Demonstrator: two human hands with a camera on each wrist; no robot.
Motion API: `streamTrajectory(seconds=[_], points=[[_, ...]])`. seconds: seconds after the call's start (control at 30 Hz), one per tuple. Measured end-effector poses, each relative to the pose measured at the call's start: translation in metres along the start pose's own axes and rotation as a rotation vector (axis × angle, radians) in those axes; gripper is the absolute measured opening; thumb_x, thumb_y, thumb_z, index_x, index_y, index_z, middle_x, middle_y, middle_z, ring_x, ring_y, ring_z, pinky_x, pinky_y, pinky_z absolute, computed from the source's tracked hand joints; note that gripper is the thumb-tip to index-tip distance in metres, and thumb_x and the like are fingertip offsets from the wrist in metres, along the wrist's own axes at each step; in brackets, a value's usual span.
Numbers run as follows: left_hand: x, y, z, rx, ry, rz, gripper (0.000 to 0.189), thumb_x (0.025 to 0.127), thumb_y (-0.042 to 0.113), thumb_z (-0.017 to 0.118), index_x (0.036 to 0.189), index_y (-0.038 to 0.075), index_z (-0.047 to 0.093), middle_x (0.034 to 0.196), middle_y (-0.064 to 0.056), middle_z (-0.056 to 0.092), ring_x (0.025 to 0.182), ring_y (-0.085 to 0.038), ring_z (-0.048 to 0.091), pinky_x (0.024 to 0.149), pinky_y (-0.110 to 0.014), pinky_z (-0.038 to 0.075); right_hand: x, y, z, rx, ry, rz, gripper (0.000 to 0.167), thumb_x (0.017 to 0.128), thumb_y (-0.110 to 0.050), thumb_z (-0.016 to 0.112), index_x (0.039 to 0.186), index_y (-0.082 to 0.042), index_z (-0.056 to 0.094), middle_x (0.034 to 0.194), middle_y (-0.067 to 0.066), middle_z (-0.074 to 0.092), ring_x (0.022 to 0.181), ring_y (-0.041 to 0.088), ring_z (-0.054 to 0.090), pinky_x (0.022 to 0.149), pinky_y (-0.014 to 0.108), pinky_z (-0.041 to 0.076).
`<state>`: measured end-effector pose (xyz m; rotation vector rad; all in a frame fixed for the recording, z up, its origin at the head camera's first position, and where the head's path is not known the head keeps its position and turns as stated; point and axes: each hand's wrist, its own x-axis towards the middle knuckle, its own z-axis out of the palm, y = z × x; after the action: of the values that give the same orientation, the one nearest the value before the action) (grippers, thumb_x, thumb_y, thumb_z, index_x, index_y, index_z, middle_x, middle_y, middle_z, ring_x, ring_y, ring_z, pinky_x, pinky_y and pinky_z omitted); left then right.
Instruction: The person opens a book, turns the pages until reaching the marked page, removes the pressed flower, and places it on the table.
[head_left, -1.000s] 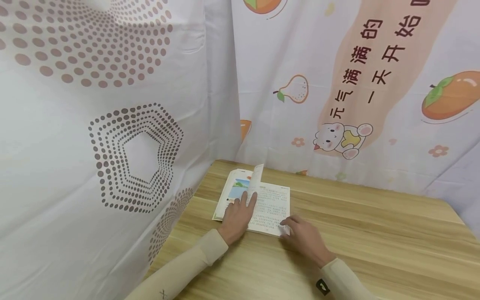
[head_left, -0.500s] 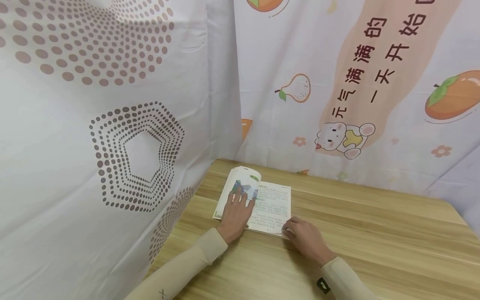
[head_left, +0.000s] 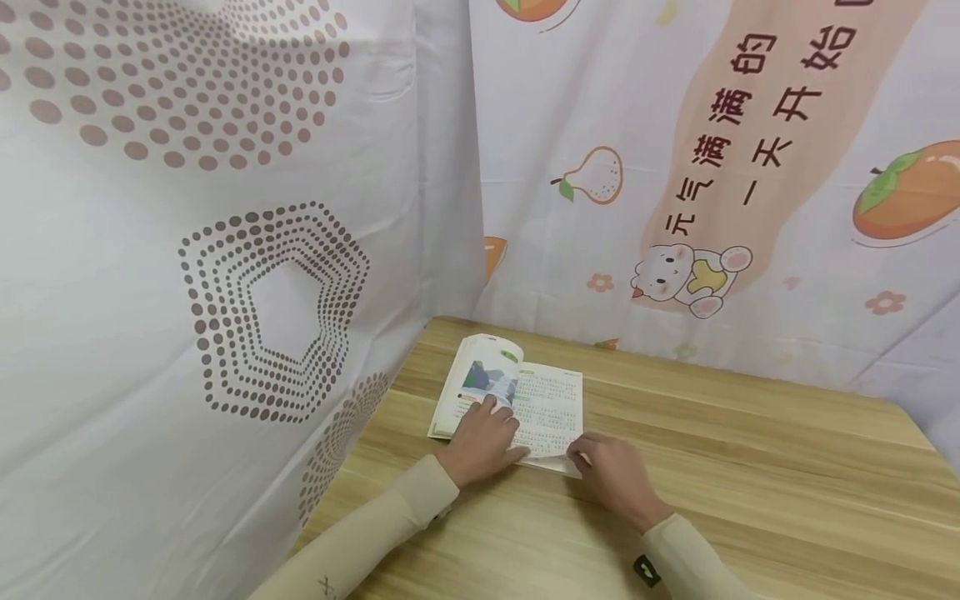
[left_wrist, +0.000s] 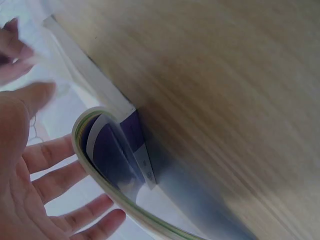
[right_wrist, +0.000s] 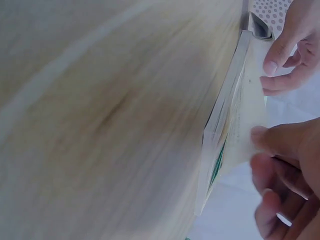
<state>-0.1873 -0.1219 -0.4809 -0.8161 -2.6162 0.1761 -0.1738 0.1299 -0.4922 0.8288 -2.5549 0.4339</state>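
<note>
An open book (head_left: 549,396) lies on the wooden table, with a picture on its left page and printed text on its right. My left hand (head_left: 478,443) rests across the lower left pages near the spine, thumb pointing right. Its fingers (left_wrist: 55,182) are spread and relaxed beside the curved pages in the left wrist view. At the book's lower right corner, my right hand (head_left: 615,479) pinches a page (right_wrist: 246,117) between thumb and forefinger. That page's bottom edge is raised from the pages beneath it.
The wooden table (head_left: 750,450) stretches to the right of the book. A white curtain with dot patterns (head_left: 285,308) hangs along the left, and a fruit-printed cloth (head_left: 555,250) hangs behind the table.
A half-raised page has come down onto the left side, showing a new picture. My left hand has slid lower, thumb swung right. My right hand has lifted the corner of another page.
</note>
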Motion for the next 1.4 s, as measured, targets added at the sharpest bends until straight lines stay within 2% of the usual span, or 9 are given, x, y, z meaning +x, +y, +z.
streamTrajectory(seconds=[0.07, 0.17, 0.3, 0.5, 0.7, 0.83, 1.0, 1.17, 1.4], points=[[-0.001, 0.002, 0.000, -0.001, 0.002, -0.002, 0.053, 0.089, 0.069, 0.065, 0.092, 0.017, 0.075, 0.097, 0.002, 0.072, 0.091, -0.023, 0.059, 0.075, -0.038, 0.056, 0.001, 0.000, -0.001, 0.004, 0.040, -0.008, 0.018, 0.077, -0.008, 0.089, 0.081, -0.019, 0.077, 0.086, -0.009, 0.073, 0.069, 0.006, 0.066, 0.057, 0.024, 0.052], [-0.002, 0.004, 0.002, 0.006, 0.012, -0.010, 0.059, 0.086, 0.075, 0.063, 0.093, 0.017, 0.075, 0.097, 0.001, 0.072, 0.090, -0.024, 0.059, 0.074, -0.038, 0.055, 0.002, -0.001, -0.002, 0.019, 0.097, -0.010, 0.019, 0.077, -0.010, 0.090, 0.083, -0.022, 0.076, 0.088, -0.011, 0.074, 0.070, 0.006, 0.067, 0.056, 0.025, 0.052], [-0.001, 0.005, 0.003, 0.016, 0.011, -0.034, 0.047, 0.091, 0.063, 0.068, 0.096, 0.017, 0.075, 0.099, 0.002, 0.073, 0.091, -0.024, 0.058, 0.073, -0.036, 0.052, 0.004, -0.002, -0.004, 0.066, 0.175, -0.009, 0.021, 0.078, -0.008, 0.090, 0.089, -0.019, 0.076, 0.095, -0.005, 0.075, 0.064, 0.005, 0.064, 0.053, 0.025, 0.051], [0.000, 0.006, 0.006, 0.046, 0.073, -0.054, 0.046, 0.094, 0.036, 0.070, 0.127, 0.004, 0.063, 0.092, -0.003, 0.075, 0.083, -0.027, 0.063, 0.064, -0.034, 0.052, 0.003, 0.003, -0.005, 0.090, 0.238, 0.027, 0.037, 0.079, -0.012, 0.090, 0.113, -0.013, 0.075, 0.110, 0.005, 0.075, 0.053, -0.002, 0.051, 0.046, 0.019, 0.043], [0.004, 0.001, 0.007, 0.035, 0.130, -0.089, 0.056, 0.098, 0.014, 0.064, 0.147, -0.003, 0.043, 0.084, -0.003, 0.069, 0.069, -0.019, 0.058, 0.052, -0.026, 0.046, 0.000, 0.002, -0.006, 0.078, 0.128, 0.090, 0.034, 0.082, -0.018, 0.088, 0.114, -0.011, 0.075, 0.115, 0.007, 0.073, 0.055, 0.002, 0.051, 0.047, 0.020, 0.042], [0.004, -0.004, 0.002, -0.009, 0.115, -0.131, 0.079, 0.088, 0.008, 0.078, 0.153, -0.002, 0.036, 0.113, -0.015, 0.067, 0.076, -0.021, 0.061, 0.054, -0.026, 0.047, -0.003, 0.000, -0.004, 0.078, 0.033, 0.108, 0.029, 0.083, -0.018, 0.087, 0.109, -0.011, 0.076, 0.114, 0.008, 0.073, 0.072, 0.016, 0.068, 0.058, 0.030, 0.055], [0.001, -0.008, 0.001, -0.032, 0.058, -0.148, 0.108, 0.063, 0.021, 0.101, 0.152, 0.006, 0.042, 0.147, -0.031, 0.043, 0.106, -0.033, 0.062, 0.073, -0.034, 0.057, -0.004, -0.001, -0.002, 0.097, -0.051, 0.129, 0.028, 0.084, -0.020, 0.086, 0.108, -0.011, 0.076, 0.115, 0.008, 0.073, 0.098, 0.028, 0.073, 0.079, 0.045, 0.060], [0.001, -0.012, 0.003, 0.001, 0.053, -0.140, 0.070, 0.073, 0.017, 0.095, 0.135, 0.009, 0.063, 0.155, -0.031, 0.036, 0.139, -0.046, 0.042, 0.105, -0.051, 0.048, -0.004, 0.000, 0.000, 0.092, -0.093, 0.138, 0.031, 0.081, -0.023, 0.088, 0.107, -0.012, 0.076, 0.116, 0.006, 0.073, 0.099, 0.027, 0.072, 0.081, 0.045, 0.060], [0.000, -0.014, 0.003, 0.052, 0.077, -0.131, 0.044, 0.082, 0.013, 0.087, 0.123, 0.008, 0.072, 0.155, -0.028, 0.039, 0.144, -0.047, 0.034, 0.111, -0.055, 0.040, -0.006, 0.001, 0.004, 0.058, -0.116, 0.076, 0.031, 0.076, -0.024, 0.093, 0.100, -0.013, 0.077, 0.109, 0.004, 0.075, 0.093, 0.023, 0.074, 0.076, 0.040, 0.061]])
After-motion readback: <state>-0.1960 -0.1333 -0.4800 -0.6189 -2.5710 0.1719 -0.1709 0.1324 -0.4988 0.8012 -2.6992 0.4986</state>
